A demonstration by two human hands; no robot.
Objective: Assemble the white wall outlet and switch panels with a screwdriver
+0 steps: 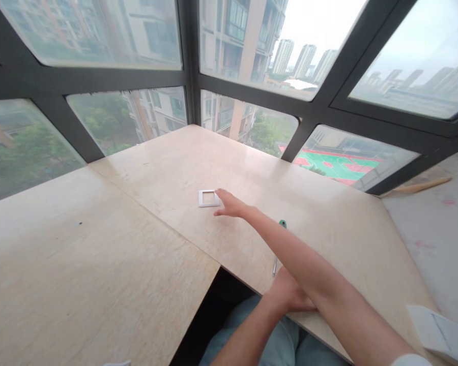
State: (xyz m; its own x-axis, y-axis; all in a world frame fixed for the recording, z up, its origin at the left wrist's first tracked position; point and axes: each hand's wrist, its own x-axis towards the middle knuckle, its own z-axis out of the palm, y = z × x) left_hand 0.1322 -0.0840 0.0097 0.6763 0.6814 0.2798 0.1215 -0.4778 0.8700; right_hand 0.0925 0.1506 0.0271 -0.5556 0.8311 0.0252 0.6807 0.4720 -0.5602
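A small white square frame (201,199) with a rectangular opening lies flat on the beige tabletop. My right hand (230,204) reaches to its right side, index fingertip at the frame's upper right corner and thumb spread apart below. Whether that fingertip touches the frame or hovers over it I cannot tell. My left hand (287,291) rests at the table's near edge under my right forearm, a digit stretched out along the edge, its other fingers mostly hidden. Just beyond it lies a screwdriver with a green handle (283,223) and a metal shaft (275,267), partly covered by my right arm.
The stone-like tabletop (80,284) has a seam and a cut-out corner at my lap. A white flat object (440,333) lies at lower right; a tiny dark piece (80,223) is at left. Grey window frames (193,76) border the far side. A wooden stick (422,187) lies by the right wall.
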